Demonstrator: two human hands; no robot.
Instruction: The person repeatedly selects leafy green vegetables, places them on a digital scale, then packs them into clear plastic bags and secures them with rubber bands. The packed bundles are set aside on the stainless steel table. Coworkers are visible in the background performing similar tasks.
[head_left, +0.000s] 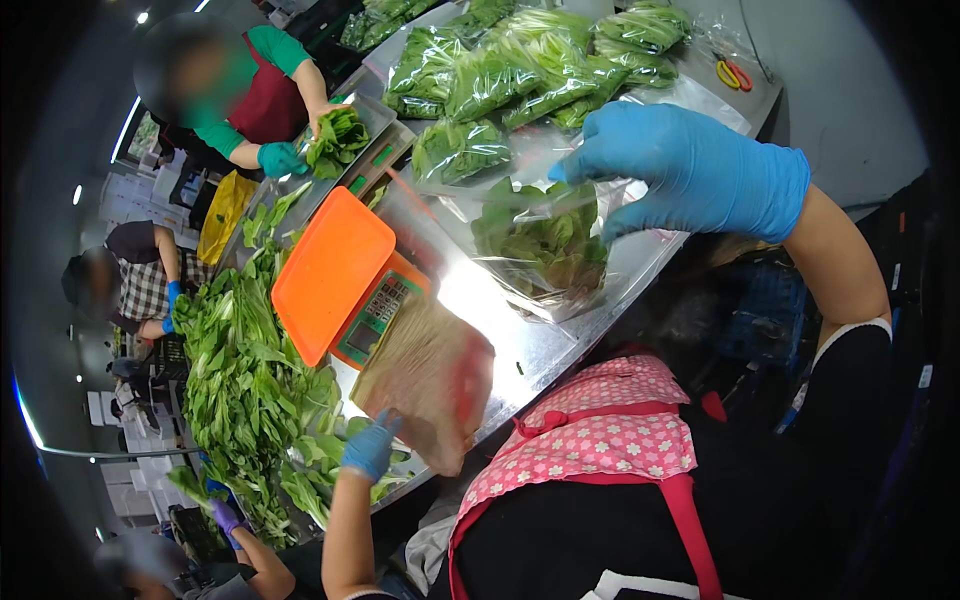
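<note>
My right hand (679, 169), in a blue glove, is beside a clear plastic bag of leafy greens (544, 240) on the metal table (559, 341). Its thumb and fingers are curved and apart, the fingertips near the upper part of the bag. My left hand (371, 446), also gloved in blue, is at the near left edge of a stack of clear plastic bags (431, 382); whether it pinches one cannot be seen. Against the stack stands a digital scale (375, 319) with an orange tray (334, 274).
Loose leafy greens (247, 375) are heaped at the left. Filled bags (517, 67) lie at the back, with scissors (733, 75) farther right. A co-worker's green-gloved hand (282, 159) is beside greens on another scale; other co-workers stand at the far left and lower left.
</note>
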